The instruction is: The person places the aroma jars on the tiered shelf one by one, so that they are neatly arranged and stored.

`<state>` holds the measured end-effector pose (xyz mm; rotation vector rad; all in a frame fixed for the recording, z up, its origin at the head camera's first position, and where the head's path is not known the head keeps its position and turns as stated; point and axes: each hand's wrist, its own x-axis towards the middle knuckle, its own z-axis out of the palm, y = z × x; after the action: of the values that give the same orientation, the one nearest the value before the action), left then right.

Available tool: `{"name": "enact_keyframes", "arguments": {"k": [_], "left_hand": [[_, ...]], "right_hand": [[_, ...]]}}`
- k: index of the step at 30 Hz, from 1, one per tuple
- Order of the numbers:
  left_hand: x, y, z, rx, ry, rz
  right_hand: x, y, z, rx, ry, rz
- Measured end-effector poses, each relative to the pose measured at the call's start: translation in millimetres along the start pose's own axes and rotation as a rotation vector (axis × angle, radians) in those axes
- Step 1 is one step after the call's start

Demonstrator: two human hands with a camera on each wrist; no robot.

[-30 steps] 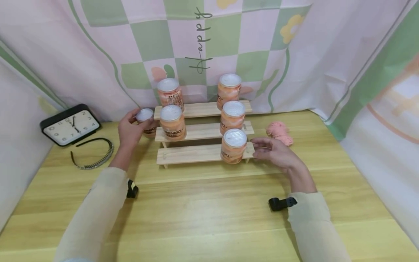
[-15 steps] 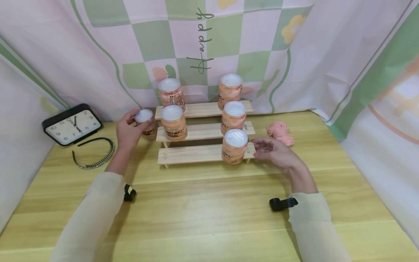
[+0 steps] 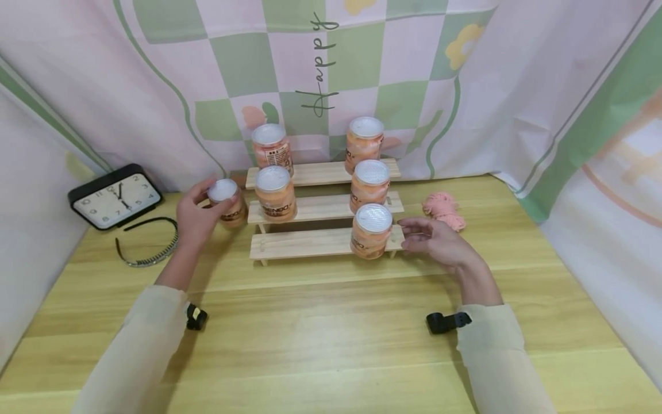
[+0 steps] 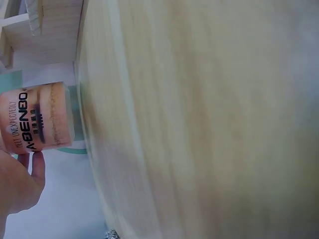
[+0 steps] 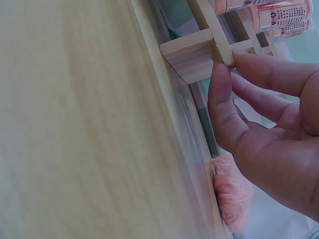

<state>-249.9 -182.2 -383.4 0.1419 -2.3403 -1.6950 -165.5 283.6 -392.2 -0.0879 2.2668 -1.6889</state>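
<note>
My left hand (image 3: 199,215) grips a peach-coloured can (image 3: 233,214) with a clear lid, upright at the left end of a three-step wooden rack (image 3: 305,242). The left wrist view shows the "BENBO" lettering on this can (image 4: 37,118), thumb and fingers on its side; I cannot tell whether its base touches the table. My right hand (image 3: 437,241) pinches the right end of the lowest step, thumb against forefinger on the board (image 5: 222,47). Matching cans stand on the rack: two on the top step, two on the middle, and one can (image 3: 370,233) at the right of the lowest.
A black-framed clock (image 3: 116,196) stands at the back left, with a dark headband (image 3: 155,259) lying before it. Pink yarn (image 3: 443,210) lies right of the rack. A checked curtain (image 3: 357,57) hangs close behind the rack. The wooden table (image 3: 320,333) stretches out in front.
My left hand has drawn the held can a little toward me and to the left, away from the rack's end. The right hand keeps its pinch on the lowest step.
</note>
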Motion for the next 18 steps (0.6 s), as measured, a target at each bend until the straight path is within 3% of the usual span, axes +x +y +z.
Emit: {"name": "enact_keyframes", "arguments": {"k": [7, 18], "left_hand": [[-9.8, 3.9, -4.9, 0.032, -0.006, 0.067], [-25.2, 10.2, -16.1, 0.087, -0.053, 0.068]], "right_hand": [[-0.5, -0.6, -0.6, -0.003, 0.005, -0.004], [-0.8, -2.9, 1.4, 0.021, 0.0, 0.005]]}}
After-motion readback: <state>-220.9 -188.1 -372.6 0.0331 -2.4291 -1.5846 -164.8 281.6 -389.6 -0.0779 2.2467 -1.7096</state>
